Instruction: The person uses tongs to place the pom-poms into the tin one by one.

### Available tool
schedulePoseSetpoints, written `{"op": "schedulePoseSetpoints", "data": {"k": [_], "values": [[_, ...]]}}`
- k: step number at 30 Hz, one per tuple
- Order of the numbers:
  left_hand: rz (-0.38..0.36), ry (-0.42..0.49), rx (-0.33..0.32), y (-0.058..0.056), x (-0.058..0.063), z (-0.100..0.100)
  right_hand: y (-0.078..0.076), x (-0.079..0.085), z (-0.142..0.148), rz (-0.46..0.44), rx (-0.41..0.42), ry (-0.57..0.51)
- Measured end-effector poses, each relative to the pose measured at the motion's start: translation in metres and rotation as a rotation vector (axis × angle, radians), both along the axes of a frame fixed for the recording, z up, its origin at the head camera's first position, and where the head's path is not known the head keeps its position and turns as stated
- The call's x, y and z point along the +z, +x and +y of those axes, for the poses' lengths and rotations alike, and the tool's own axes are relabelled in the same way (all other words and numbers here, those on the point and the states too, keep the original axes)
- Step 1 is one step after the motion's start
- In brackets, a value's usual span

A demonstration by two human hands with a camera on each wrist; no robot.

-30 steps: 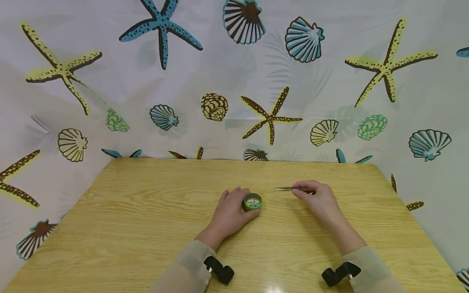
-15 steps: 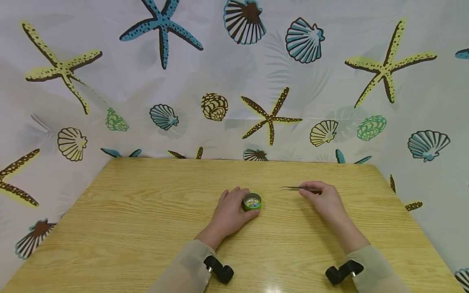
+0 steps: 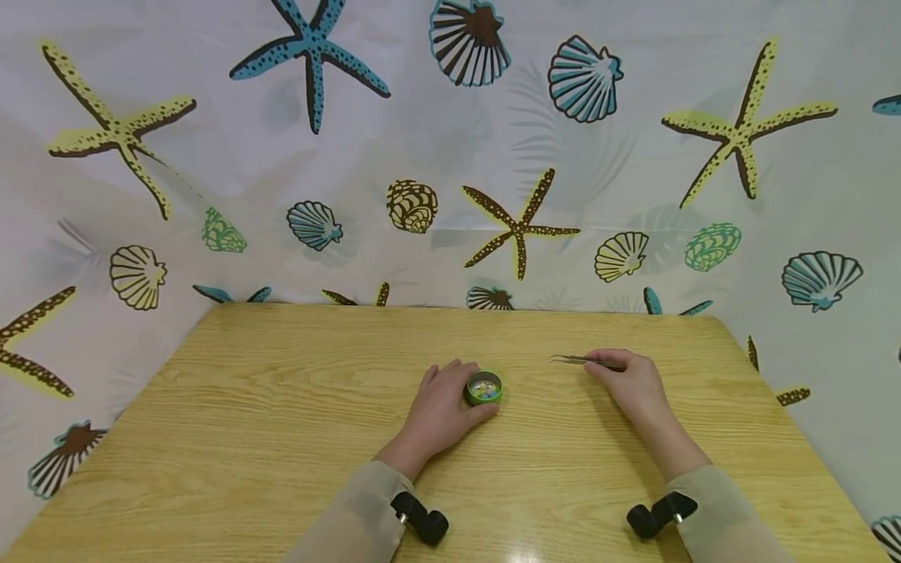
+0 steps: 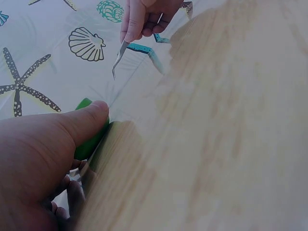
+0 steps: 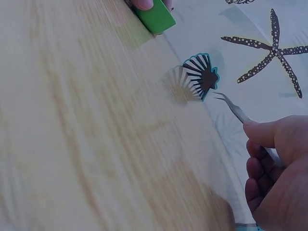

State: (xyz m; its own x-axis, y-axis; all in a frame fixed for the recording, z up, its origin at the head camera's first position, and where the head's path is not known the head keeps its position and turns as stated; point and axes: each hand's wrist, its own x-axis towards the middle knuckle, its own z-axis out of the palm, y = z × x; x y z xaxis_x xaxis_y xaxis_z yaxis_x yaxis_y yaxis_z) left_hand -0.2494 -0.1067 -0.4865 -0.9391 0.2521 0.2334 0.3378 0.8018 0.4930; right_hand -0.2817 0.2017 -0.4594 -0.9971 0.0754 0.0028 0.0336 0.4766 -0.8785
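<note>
My left hand [image 3: 441, 408] grips a small round green tin [image 3: 485, 388] from its left side, thumb at the near edge and fingers round the far side. Several small pastel pieces [image 3: 483, 390] lie inside the tin. To the right, my right hand [image 3: 629, 383] pinches a pair of metal tweezers [image 3: 572, 360] with bent, fine tips pointing left, held above the table. In the right wrist view the tweezers' tips [image 5: 219, 96] stand slightly apart, with nothing visible between them. The left wrist view shows the thumb pressed on the green tin [image 4: 91, 139].
A wood-grain table [image 3: 281, 438] spreads under both hands. Behind it and at its sides hangs a white cloth [image 3: 394, 141] printed with starfish and shells. Each sleeve carries a black camera mount, one on the left wrist [image 3: 420, 518] and one on the right wrist [image 3: 662, 514].
My right hand has moved right, carrying the tweezers farther from the tin. The left hand and the tin have stayed in place.
</note>
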Motion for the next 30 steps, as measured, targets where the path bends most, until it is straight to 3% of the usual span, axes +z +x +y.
{"op": "schedulePoseSetpoints", "data": {"k": [10, 30], "values": [[-0.002, 0.011, 0.005, 0.001, 0.000, 0.000, -0.003, -0.004, 0.003, 0.000, -0.015, -0.027], [-0.017, 0.017, 0.003, 0.001, 0.000, -0.001, -0.008, -0.012, 0.003, 0.016, -0.026, 0.023]]}}
